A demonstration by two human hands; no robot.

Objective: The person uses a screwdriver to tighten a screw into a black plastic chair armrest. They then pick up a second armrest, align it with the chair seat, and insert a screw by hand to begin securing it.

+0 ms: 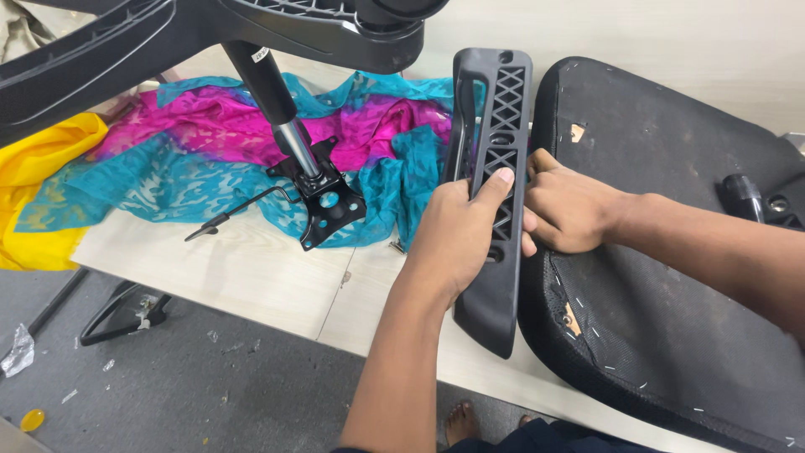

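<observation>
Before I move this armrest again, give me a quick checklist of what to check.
1. Left hand grips the black armrest: ok.
2. Right hand steadies its far side: ok.
3. Armrest sits against the edge of the upturned seat cushion: ok.
4. Screws or fasteners lined up: cannot tell, hidden.
5. Chair base with gas cylinder lies apart on the coloured cloth: ok.
6. Loose part lies on the floor: not ok.

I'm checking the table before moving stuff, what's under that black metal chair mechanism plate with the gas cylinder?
The black metal mechanism plate rests on crumpled teal and magenta patterned fabric, spread over the pale wooden table. Whatever lies beneath the fabric is hidden.
</observation>
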